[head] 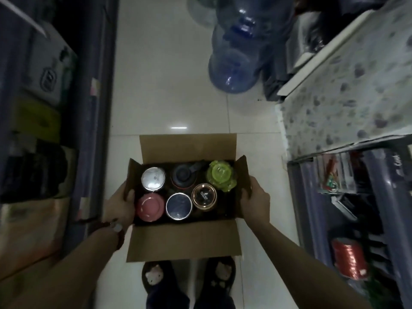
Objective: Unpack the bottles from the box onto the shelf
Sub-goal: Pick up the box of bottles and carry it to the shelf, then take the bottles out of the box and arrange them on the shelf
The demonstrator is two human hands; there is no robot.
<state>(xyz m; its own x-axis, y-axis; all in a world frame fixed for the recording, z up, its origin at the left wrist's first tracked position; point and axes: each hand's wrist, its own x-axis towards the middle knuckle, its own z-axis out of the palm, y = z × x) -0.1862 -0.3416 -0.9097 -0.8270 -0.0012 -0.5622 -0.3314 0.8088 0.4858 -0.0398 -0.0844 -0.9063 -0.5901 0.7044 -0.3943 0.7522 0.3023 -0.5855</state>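
Head view looks straight down on us holding an open cardboard box between both hands, above a pale tiled floor. Our left hand grips the box's left end, thumb hooked over the short side flap and the fingers out of sight beneath it; a beaded bracelet sits on that wrist. Our right hand clasps the right end the same way, thumb over the flap edge, fingers curled round the wall.

Six bottles stand upright in the box, seen from their tops, in two rows of three. Far row: a silver lid on the left, a dark blue cap with a loop handle in the middle, a lime-green translucent top on the right. Near row: a pink lid, a dark lid ringed in silver, and a copper-rimmed lid which carries a small pale mark (too blurred for us to read). The long flaps lie open toward us and away from us.

Shelving flanks us. On the left shelf stands a carton with an oval logo we cannot make out. The right shelf holds packaged goods and a red spool; writing on its upright is illegible. Above it lies a speckled sheet. Large blue water jugs stand ahead on the floor. Our dark slippers with a pale cat-face motif show below the box.
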